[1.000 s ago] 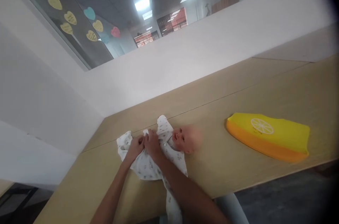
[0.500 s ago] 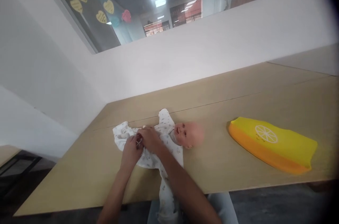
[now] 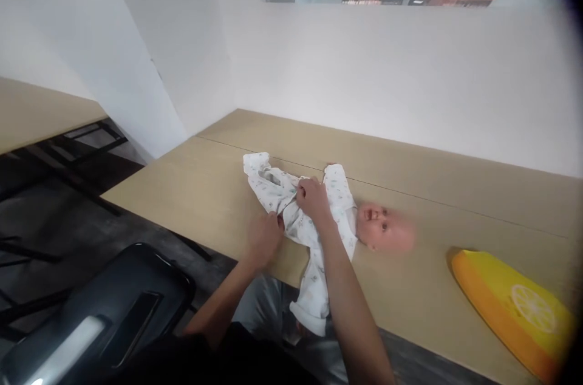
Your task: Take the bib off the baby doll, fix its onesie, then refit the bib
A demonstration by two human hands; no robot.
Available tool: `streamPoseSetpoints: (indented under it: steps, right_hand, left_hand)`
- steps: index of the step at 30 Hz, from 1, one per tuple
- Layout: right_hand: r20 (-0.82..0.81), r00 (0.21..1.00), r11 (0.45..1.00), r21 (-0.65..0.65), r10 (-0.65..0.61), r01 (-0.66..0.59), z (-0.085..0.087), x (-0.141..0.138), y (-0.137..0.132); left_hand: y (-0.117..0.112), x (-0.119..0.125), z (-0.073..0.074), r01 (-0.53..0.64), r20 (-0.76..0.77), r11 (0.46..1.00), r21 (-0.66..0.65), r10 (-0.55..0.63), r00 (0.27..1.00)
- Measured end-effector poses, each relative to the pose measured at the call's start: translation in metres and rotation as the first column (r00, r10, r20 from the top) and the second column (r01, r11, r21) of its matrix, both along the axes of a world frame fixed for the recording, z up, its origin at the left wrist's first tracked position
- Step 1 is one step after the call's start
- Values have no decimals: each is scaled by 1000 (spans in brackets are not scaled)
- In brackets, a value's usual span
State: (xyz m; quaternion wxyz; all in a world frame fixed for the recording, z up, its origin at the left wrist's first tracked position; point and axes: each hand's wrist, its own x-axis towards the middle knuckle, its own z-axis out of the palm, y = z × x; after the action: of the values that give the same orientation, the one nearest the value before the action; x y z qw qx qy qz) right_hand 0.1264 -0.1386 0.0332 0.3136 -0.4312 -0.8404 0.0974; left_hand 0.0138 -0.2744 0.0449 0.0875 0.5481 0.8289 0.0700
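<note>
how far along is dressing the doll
Done: the doll lies on the table with the white sleepsuit over its torso. In hand: left hand and right hand pinch the front fabric. Left: one sleeve hangs off the table edge, apparently empty.

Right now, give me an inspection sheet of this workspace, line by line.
Surface: light wooden table, a seam running along it near the wall.
Job's things: baby doll lying on its back in a white printed sleepsuit; one sleeve hangs over the near edge.
Clutter: yellow and orange lemon-print cushion at the right.
Grips: left hand pinches the sleepsuit at the near table edge; right hand grips the cloth on the doll's body.
Cables: nothing seen.
Surroundings: white wall behind, dark chair at lower left, a second table at far left.
</note>
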Motion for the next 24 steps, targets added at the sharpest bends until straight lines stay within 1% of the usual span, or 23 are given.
streamPoseSetpoints:
  steps: [3,5,6,7,10,12,13,15,17,18,19,20,22,23,24]
  right_hand:
    - [-22,998,999,16,-51,51,0,2,1]
    - [-32,997,997,39,-72,73,0,3,1]
    - [-37,996,995,48,-80,82,0,3,1]
    - [-45,995,995,51,-88,90,0,3,1]
    - [-66,994,996,22,-90,92,1,4,1]
    - [-71,996,999,17,-46,47,5,5,-4]
    - [-68,998,999,38,-18,20,8,6,-9]
    - [-47,999,994,109,25,-19,18,10,-27]
    - [-24,1000,989,150,6,-2,27,16,-55]
    - [-17,999,992,121,-32,33,30,20,-70]
    - [-13,996,995,54,-83,84,31,23,-84]
    - [6,991,990,-42,-132,132,31,26,-98]
    - [101,979,958,-209,-178,195,25,30,-117]
    - [164,972,948,-244,-166,203,20,31,-123]
    - [220,965,949,-245,-144,197,15,31,-126]
  left_hand:
    - [-14,29,-1,136,-19,990,34,-135,991]
    - [-18,44,-2,209,-10,975,79,-209,978]
    - [-19,47,-4,215,6,971,101,-217,976]
    - [-18,48,-6,191,28,974,119,-195,980]
    - [-11,32,-15,65,85,988,141,-78,993]
    - [-9,16,-20,46,77,987,157,-59,995]
    - [-8,8,-21,49,66,986,159,-60,996]
    - [-9,-4,-21,42,45,987,156,-50,998]
    - [-8,-11,-20,-5,28,985,174,0,1000]
    - [-8,-12,-19,-33,24,982,188,29,999]
    - [-7,-12,-18,-54,21,979,195,51,998]
    - [-6,-10,-18,-54,22,981,185,51,998]
    - [-3,-2,-19,20,33,992,121,-24,999]
    - [-2,3,-21,78,39,994,81,-81,996]
    - [-2,8,-23,129,42,990,49,-131,991]
